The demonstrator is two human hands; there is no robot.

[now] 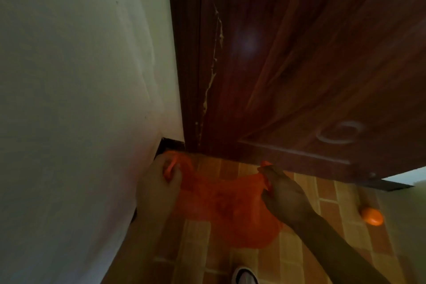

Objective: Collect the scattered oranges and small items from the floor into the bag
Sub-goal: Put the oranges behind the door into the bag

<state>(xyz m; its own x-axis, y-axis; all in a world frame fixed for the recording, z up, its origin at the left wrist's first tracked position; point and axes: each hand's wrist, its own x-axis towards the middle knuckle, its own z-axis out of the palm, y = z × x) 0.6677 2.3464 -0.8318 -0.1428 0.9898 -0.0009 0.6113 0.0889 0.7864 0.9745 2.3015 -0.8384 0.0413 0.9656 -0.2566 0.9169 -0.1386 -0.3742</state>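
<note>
I hold the orange bag (221,200) above the tiled floor (306,251), my left hand (159,182) and right hand (281,191) each pinching a handle. One orange (372,216) lies right, by the door (299,64). The wall (80,99) crowds left; my shoe (245,276) is below.

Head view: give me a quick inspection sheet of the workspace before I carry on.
Surface: tiled floor, brick pattern.
Job's things: orange plastic bag held up by its handles; one orange on the floor at right.
Clutter: a shoe at the bottom edge.
Hands: left hand and right hand each grip a bag handle.
Cables: nothing seen.
Surroundings: pale wall at left, dark wooden door ahead.
</note>
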